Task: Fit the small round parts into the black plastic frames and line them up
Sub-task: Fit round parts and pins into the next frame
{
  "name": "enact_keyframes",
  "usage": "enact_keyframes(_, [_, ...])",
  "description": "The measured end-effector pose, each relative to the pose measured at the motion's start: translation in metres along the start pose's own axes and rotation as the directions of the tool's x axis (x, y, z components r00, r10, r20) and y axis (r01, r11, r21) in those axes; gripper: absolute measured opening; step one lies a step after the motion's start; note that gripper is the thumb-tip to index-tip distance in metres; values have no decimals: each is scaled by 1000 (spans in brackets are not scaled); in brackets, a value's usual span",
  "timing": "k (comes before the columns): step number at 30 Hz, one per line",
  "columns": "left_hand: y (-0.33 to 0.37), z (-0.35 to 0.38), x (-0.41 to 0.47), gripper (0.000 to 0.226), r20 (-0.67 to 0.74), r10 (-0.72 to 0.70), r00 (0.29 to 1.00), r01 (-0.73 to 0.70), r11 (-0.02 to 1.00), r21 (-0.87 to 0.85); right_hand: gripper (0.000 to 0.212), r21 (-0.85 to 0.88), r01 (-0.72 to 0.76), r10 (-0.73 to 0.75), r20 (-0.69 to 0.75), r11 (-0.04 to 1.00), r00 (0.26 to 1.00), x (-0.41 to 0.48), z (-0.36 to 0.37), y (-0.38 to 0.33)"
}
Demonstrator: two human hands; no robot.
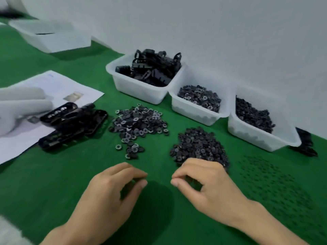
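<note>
Reference point: the white frame bin (146, 75), heaped with black frames, at the back of the green bench (53, 183).

**Stock.** To the right of the frame bin stand a disc bin (198, 101) and, farther right, a ring bin (256, 121). Directly in front of the frame bin lies a loose disc pile (138, 124) of toothed round parts. Front-right of it lies a ring pile (198, 147) of darker ones.

**Frames out of the bin.** Front-left of the frame bin, several loose frames (70, 121) overlap untidily on a paper sheet (58, 85), beside a white-gloved hand (19, 106). Pale round shapes show in one frame's slots and appear to be fitted parts. No frames are lined up.

**Hands.** Both hands are well in front of the frame bin.
- The left hand (113, 190) has curled fingers with the thumb close to the forefinger. Something dark sits beneath them, but blur means I cannot tell whether it is held.
- The right hand (203, 181) is at the near edge of the ring pile, thumb and forefinger narrowed to a pinch. I cannot tell whether it holds a ring.

**Progress.** The task appears to be at an early stage — both piles and all three bins are well stocked, and the lining-up is not yet done.
</note>
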State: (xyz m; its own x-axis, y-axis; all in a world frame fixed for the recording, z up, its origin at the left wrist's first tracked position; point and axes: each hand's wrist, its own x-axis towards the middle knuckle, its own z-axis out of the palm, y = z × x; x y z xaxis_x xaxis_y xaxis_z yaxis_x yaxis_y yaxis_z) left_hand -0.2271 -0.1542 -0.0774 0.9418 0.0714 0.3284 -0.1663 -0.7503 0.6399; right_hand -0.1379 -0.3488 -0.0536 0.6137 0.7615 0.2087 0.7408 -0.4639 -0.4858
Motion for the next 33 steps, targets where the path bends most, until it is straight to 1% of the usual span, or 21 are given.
enact_keyframes(2, [-20, -17, -8, 13, -71, -63, 995, 64, 998, 0, 18, -10, 22, -23, -16, 1000, 1000, 41, 24, -16])
enact_keyframes(4, [-39, -32, -14, 16, -129, -123, 984, 122, 992, -20, 14, -4, 24, -25, -38, 1000, 999, 82, 49, -31])
enact_keyframes(7, [-63, -52, -17, 13, -192, -188, 963, 184, 982, -36, 16, -12, 5, -6, -64, 1000, 998, 139, 80, -47])
enact_keyframes(9, [-75, -62, -16, 15, -208, -226, 952, 225, 974, -27, 22, -84, -30, 27, -33, 996, 999, 168, 96, -56])
enact_keyframes(12, [-91, -70, -10, 16, -228, -265, 937, 272, 962, -1, 33, -260, -71, 81, 28, 963, 996, 192, 112, -65])
enact_keyframes(14, [-99, -72, -6, 18, -215, -296, 931, 301, 954, -11, 33, -339, -63, 82, 44, 939, 996, 198, 115, -70])
enact_keyframes(15, [-100, -73, -4, 19, -209, -302, 930, 305, 952, -22, 31, -352, -47, 68, 48, 935, 997, 198, 114, -72])
enact_keyframes(16, [-102, -72, -2, 20, -210, -300, 931, 300, 953, -34, 29, -340, -32, 52, 49, 940, 997, 196, 109, -73])
enact_keyframes(18, [-102, -71, 0, 23, -225, -275, 935, 269, 961, -55, 24, -251, -28, 45, 64, 968, 997, 181, 94, -73])
enact_keyframes(20, [-104, -69, -1, 28, -230, -243, 943, 227, 969, -94, 21, -146, -33, 55, 145, 989, 988, 157, 75, -69])
enact_keyframes(22, [-106, -68, -2, 42, -159, -189, 969, 167, 975, -146, 25, -71, -41, 59, 267, 997, 962, 126, 59, -61])
enact_keyframes(24, [-108, -66, -2, 65, 5, -102, 995, 101, 977, -187, 30, -28, -61, 67, 375, 998, 925, 100, 50, -54])
enact_keyframes(26, [-110, -63, -1, 81, 179, -40, 983, 77, 976, -204, 34, 21, -80, 64, 428, 997, 902, 84, 46, -47])
enact_keyframes(28, [-112, -58, 3, 82, 278, -5, 961, 56, 983, -174, 36, 72, -122, 78, 442, 990, 894, 78, 40, -43])
enact_keyframes(29, [-113, -56, 5, 79, 288, 4, 958, 44, 986, -158, 37, 94, -154, 100, 428, 984, 898, 79, 37, -41])
enact_keyframes(30, [-113, -55, 7, 76, 278, 7, 960, 36, 988, -152, 36, 112, -197, 140, 384, 974, 913, 80, 35, -38])
enact_keyframes(32, [-112, -54, 9, 72, 253, 9, 967, 32, 987, -156, 26, 120, -280, 252, 205, 953, 946, 85, 35, -32])
enact_keyframes(33, [-111, -54, 10, 71, 248, 15, 969, 27, 986, -165, 18, 88, -303, 292, 116, 949, 949, 89, 38, -31])
